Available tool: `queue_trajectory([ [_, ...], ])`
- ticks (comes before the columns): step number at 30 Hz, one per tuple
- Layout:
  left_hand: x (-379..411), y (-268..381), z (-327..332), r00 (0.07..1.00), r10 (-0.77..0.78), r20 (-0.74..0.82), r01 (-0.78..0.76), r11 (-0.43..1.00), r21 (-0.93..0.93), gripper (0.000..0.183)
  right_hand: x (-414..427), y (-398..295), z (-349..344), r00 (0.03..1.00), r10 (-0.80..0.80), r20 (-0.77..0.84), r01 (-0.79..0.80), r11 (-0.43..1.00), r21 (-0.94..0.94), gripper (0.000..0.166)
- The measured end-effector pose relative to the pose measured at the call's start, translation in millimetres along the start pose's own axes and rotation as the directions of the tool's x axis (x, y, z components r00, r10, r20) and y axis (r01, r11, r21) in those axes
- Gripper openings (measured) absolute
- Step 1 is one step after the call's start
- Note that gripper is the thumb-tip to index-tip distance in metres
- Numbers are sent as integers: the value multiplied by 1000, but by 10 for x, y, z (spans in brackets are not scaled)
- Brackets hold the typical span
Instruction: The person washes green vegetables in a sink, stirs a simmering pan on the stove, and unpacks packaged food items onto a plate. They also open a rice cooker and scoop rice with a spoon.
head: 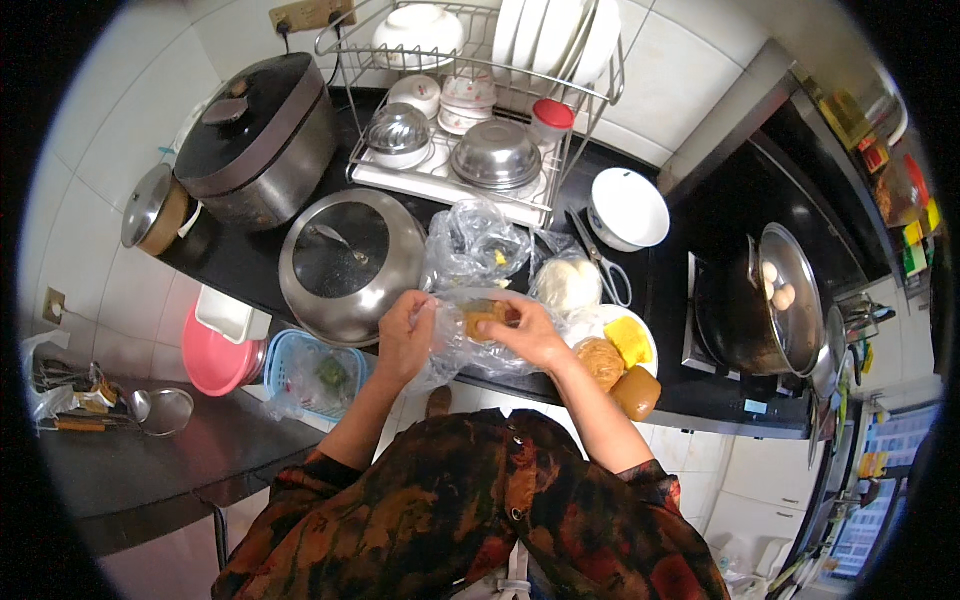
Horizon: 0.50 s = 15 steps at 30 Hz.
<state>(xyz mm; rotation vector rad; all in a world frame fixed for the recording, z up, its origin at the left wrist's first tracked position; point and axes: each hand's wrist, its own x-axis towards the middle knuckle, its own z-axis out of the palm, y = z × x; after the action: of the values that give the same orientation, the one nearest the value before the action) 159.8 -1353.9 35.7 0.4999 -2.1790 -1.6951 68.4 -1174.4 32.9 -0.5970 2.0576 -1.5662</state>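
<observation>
My left hand [405, 335] pinches the side of a clear plastic bag [447, 346] at the counter's front edge. My right hand [531, 334] reaches to the bag's mouth, its thumb and fingers around a brown bun-like piece of food [480, 324], partly hidden by film and fingers. To the right, a white plate [651, 358] carries a yellow piece of food [628, 340] and two brown buns [636, 393], one of them wrapped in film. Beyond my hands lie a crumpled clear bag [476, 236] with yellow bits and a bag of white buns [568, 285].
Scissors [600, 259] lie beside a white bowl [628, 206]. A lidded steel pot [352, 262] stands left, before a large cooker [259, 142]. Behind is a dish rack [457, 191]. A pot with several eggs [776, 300] sits on the stove at right. A blue basket [315, 375] is lower left.
</observation>
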Motion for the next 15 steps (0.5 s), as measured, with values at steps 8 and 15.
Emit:
queue_trajectory([
  [8, 52, -22, 120, 981, 173, -83, -157, 973, 168, 12, -213, -225, -348, 936, 315, 157, -331, 633, 700, 55],
  [15, 92, -59, 124, 963, 242, -120, -217, 957, 190, 13, -437, -384, -635, 950, 179, 256, -310, 451, 837, 65],
])
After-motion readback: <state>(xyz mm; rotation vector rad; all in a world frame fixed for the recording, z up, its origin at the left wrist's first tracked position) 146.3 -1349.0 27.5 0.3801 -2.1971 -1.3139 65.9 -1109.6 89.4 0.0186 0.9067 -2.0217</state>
